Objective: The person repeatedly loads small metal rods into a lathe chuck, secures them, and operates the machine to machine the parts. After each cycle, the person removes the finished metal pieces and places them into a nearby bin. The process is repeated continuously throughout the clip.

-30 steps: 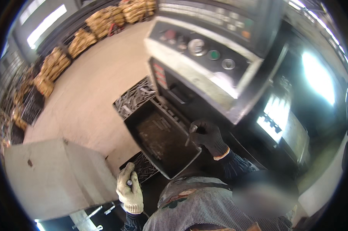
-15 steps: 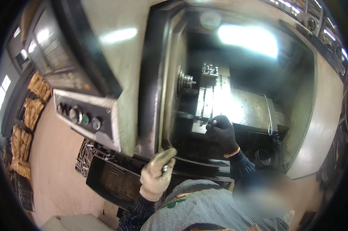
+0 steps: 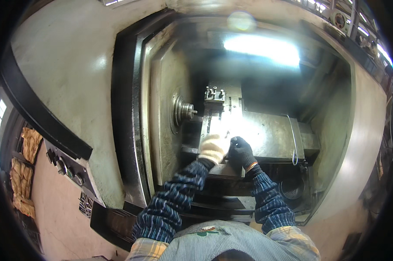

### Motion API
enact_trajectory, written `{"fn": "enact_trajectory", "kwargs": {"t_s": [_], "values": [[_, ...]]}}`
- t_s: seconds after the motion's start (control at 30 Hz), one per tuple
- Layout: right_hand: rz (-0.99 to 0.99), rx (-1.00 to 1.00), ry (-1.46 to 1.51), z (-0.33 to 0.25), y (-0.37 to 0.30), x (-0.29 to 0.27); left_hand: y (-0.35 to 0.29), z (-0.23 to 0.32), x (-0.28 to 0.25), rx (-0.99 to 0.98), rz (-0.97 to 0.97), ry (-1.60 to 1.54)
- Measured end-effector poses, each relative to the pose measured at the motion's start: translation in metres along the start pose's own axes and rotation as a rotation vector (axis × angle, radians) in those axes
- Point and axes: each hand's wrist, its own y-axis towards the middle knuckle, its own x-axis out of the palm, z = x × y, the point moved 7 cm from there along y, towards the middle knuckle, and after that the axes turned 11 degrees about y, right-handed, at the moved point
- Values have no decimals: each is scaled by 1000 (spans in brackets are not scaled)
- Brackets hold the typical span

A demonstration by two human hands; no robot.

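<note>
**Two gloved hands close together, to the right of the round chuck**

The round chuck (image 3: 187, 111) is shiny metal, and its small tip points to the right. The slotted metal plate (image 3: 210, 123) is just to the right of the chuck. Its long slots run away from the person, so they go across the way the chuck's tip points. The near end of the plate, to the right of the chuck and closer to the person, is where both hands are. The left hand (image 3: 214, 147), in a pale glove, is nearer to the chuck. The right hand (image 3: 242, 152), in a dark glove, is just beside it, a bit farther right of the chuck. Both hands are well apart from the chuck

Now the grip of each hand. The left fingers point away from the person, but they are blurry and the bright shine hides their tips. I can't tell if that grip is wide or closed, or if it holds a thing. The right fingers are curled in. A tiny pale spot shows at the top of them, but it is too small to say what it is, so I can't tell what that grip has. I also can't tell if either hand touches the plate, as they cover its near end

The block with bolts (image 3: 214, 97) is to the right of the chuck and a little farther from the person
</note>
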Motion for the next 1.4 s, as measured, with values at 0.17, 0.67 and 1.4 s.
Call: {"fn": "enact_trajectory", "kwargs": {"t_s": [0.17, 0.67, 1.4], "values": [[-119, 205, 66, 30, 14, -4, 91, -66, 0, -128, -62, 420], [-190, 157, 90, 9, 13, -5, 106, 5, 31, 312, 47, 299], [-217, -216, -737, -47, 151, 123, -287, -100, -287, -461, 1146, -896]]}}
